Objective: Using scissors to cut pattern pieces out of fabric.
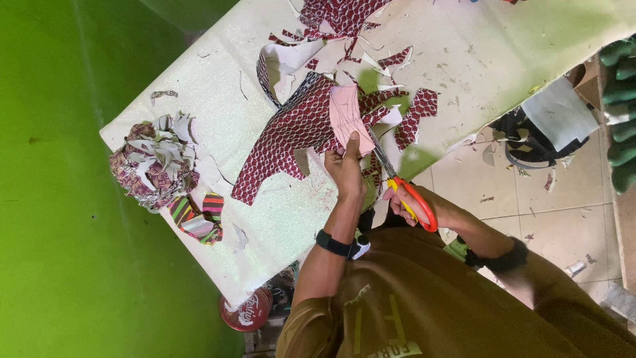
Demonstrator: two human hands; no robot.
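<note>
A dark red patterned fabric piece (285, 139) lies on the pale table (265, 225). My left hand (344, 171) pinches this fabric together with a pink paper template (344, 113) laid on top of it. My right hand (399, 199) grips scissors (416, 202) with red and yellow handles. Their blades point up along the template's right edge, at the fabric. I wear a black watch on the left wrist and a black band on the right wrist.
Cut red fabric scraps (417, 109) litter the table's far side. A heap of mixed scraps (154, 162) and striped pieces (199, 222) sit at the left. A red round tin (244, 311) lies under the table. A dark bag (530, 142) rests on the tiled floor (563, 212).
</note>
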